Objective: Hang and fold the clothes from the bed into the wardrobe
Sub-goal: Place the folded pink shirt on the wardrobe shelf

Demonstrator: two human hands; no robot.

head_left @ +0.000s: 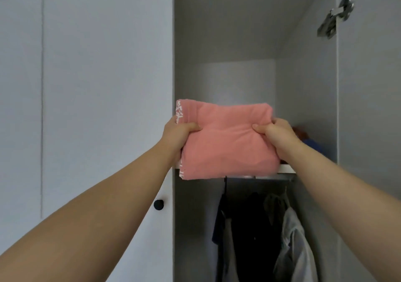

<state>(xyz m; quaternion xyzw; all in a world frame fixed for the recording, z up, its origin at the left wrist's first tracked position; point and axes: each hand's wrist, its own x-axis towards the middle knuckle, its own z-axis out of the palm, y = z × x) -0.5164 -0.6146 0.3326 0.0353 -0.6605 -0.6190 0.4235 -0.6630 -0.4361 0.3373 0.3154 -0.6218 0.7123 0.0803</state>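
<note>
The wardrobe [256, 43] stood open ahead, w/ its upper shelf [286, 169] just behind the hands and dark hung clothes [256, 227] on the rail below. The folded pink garment [225, 143] was held up in front of the shelf edge, long axis left-to-right, its lower edge overlapping the shelf lip. Other folded items [310, 143] lay at the shelf's right end, so free space was prob. left and centre. The left hand [175, 134] was closed on the left side, thumb on top; the right hand [275, 132] pinched the right side. Both were about equally near; I judged the next move to be straight fwd onto the shelf.
</note>
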